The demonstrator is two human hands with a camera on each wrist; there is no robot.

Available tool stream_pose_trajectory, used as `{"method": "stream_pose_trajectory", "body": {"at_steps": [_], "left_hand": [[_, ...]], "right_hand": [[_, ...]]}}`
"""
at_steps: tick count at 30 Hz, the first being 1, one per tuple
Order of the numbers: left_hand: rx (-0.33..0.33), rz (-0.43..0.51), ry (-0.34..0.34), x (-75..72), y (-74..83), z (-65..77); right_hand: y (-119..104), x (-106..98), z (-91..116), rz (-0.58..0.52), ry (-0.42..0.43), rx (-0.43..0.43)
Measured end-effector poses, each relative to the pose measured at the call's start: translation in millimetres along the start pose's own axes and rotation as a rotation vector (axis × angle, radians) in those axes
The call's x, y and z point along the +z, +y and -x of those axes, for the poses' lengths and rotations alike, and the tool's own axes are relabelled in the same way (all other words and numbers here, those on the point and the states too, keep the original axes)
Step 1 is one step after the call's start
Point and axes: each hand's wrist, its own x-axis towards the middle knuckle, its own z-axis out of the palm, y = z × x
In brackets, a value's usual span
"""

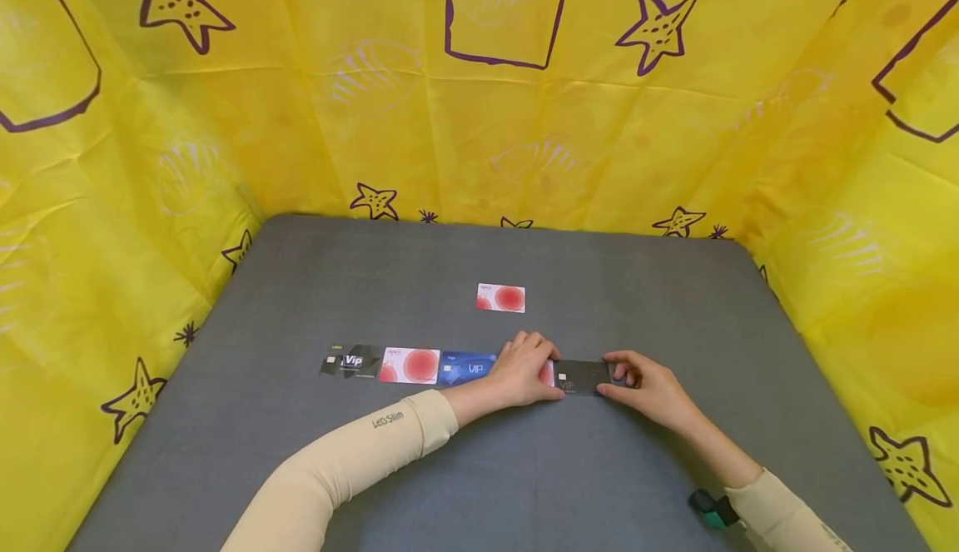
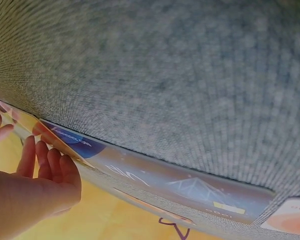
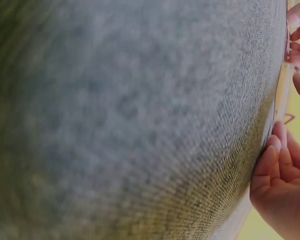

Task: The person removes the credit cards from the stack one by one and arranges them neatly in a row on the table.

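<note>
A row of bank-style cards lies on the grey table. At its right end is a dark VIP card point(image 1: 582, 376). My left hand point(image 1: 522, 370) arches over a white-and-red card point(image 1: 549, 374), mostly hidden, its thumb and fingertips at the dark card's left corners. The dark card's right end is pinched at its near and far edges by my right hand point(image 1: 650, 385). Left of my left hand lie a blue VIP card point(image 1: 466, 367), a red-circle card point(image 1: 409, 365) and a black Vip card point(image 1: 350, 360). The left wrist view shows the blue card point(image 2: 190, 187) beside my fingers point(image 2: 55, 162).
Another red-circle card point(image 1: 501, 298) lies alone beyond the row. Yellow cloth point(image 1: 479, 136) with starfish drawings rises along the back and sides of the table point(image 1: 360, 285). A dark strap with a green part point(image 1: 713, 509) is by the right sleeve.
</note>
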Motion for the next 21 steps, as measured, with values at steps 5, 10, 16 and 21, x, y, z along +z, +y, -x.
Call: {"method": "stream_pose_trajectory", "body": {"at_steps": [5, 10, 16, 21], "left_hand": [[0.005, -0.004, 0.002, -0.2, -0.5, -0.1], [0.008, -0.004, 0.001, -2.8, -0.2, 0.3], [0.010, 0.005, -0.016, -4.6, -1.5, 1.7], [0.009, 0.034, -0.028, -7.6, -1.6, 2.3]], "right_hand": [[-3, 1, -1, -0.006, 0.038, 0.000], [-5, 2, -3, -0.023, 0.056, -0.007], [-10, 3, -6, -0.012, 0.074, -0.017], [-13, 6, -6, -0.021, 0.078, -0.018]]}}
